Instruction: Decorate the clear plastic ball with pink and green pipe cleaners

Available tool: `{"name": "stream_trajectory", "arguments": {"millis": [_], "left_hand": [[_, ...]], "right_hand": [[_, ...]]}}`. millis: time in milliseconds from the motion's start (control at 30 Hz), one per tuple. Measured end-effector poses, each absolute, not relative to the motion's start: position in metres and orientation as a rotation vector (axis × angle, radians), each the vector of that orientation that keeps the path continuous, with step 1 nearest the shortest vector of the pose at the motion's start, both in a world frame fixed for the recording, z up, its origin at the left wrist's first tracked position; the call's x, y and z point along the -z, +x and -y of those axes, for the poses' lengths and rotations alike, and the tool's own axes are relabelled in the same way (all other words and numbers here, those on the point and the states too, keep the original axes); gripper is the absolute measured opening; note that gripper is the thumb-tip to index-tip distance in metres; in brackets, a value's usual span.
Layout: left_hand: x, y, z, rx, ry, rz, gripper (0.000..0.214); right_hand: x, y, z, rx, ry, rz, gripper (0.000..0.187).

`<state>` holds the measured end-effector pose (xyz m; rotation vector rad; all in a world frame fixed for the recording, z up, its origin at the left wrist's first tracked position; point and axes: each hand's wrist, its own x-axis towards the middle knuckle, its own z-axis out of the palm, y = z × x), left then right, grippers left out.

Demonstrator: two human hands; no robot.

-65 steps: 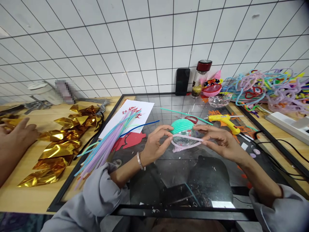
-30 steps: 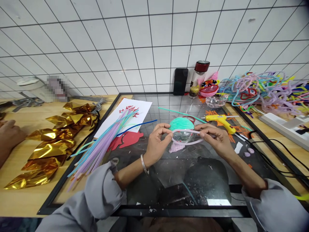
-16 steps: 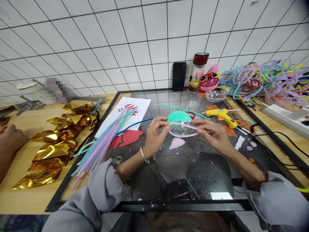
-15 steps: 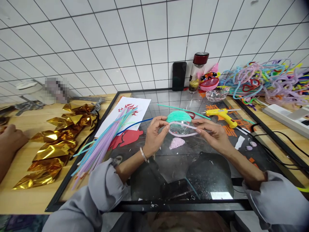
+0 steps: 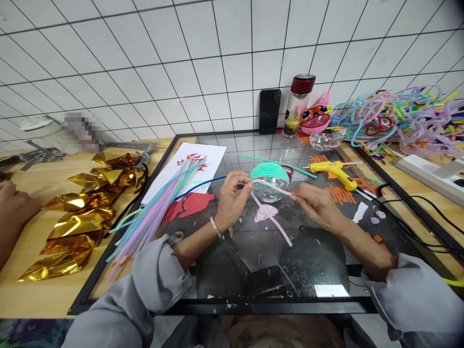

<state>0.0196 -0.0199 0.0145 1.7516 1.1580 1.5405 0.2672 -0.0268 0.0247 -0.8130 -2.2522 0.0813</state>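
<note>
Got a lilac pipe cleaner (image 5: pixel 271 184) bent in my hands, held up over the dark, glossy worktop (image 5: pixel 250 261). My left hand (image 5: pixel 232 200) has the bend pinched between thumb and fingertips, and my right hand (image 5: pixel 315 203) is closed down to a pinch on one end. The loose end slants down to the right, crossing in front of a lilac fuzzy lump (image 5: pixel 265 211). Just behind all that is a clear ball with a ribbed green top (image 5: pixel 268 172); can't tell if the strip touches it. Yellow glue gun (image 5: pixel 332 169) is off past my right hand, and a bundle of pipe cleaners (image 5: pixel 155 217) is to my left, partly on a white sheet (image 5: pixel 215 154).
</note>
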Motion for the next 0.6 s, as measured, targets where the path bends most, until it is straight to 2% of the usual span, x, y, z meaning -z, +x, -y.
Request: {"name": "stream_trajectory", "arguments": {"millis": [267, 600], "left_hand": [[-0.012, 0.020, 0.027, -1.498, 1.710, -1.118, 0.018], [-0.021, 0.016, 0.036, -1.556, 2.128, -0.948, 0.007]], "right_hand": [[-0.031, 0.262, 0.036, -0.159, -0.747, 2.270, 0.015], [-0.026, 0.265, 0.036, -0.138, -0.806, 2.272, 0.020]]}}
